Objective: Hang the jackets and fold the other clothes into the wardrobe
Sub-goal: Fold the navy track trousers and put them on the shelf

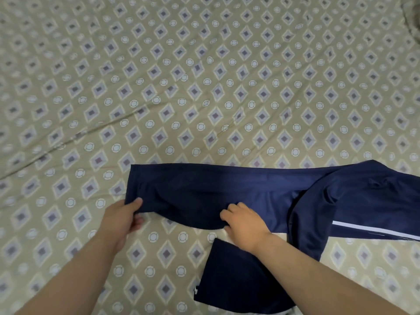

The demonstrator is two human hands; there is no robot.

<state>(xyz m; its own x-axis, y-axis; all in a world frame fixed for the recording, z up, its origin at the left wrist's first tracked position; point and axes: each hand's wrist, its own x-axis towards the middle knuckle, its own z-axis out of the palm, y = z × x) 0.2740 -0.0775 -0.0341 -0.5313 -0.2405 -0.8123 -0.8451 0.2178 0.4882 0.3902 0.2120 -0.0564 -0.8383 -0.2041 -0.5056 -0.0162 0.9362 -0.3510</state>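
Navy track pants (227,189): hem between fingers (136,203) of left hand (122,220), mid-leg edge in fingers of right hand (246,227).

Dim, even light; soft blur throughout; wide-angle bending at edges.

Bedsheets: one bedsheet (204,76), patterned, covering all I can see. Clothes: one navy garment (227,185) confirmed, lying along the near edge toward the right. White stripes on it: one white stripe (363,227) plainly seen. A further navy piece (238,276) sits at the near edge; I cannot tell if it is a second item. Hands: two, my left hand (120,219) and right hand (245,226), both gripping the garment.
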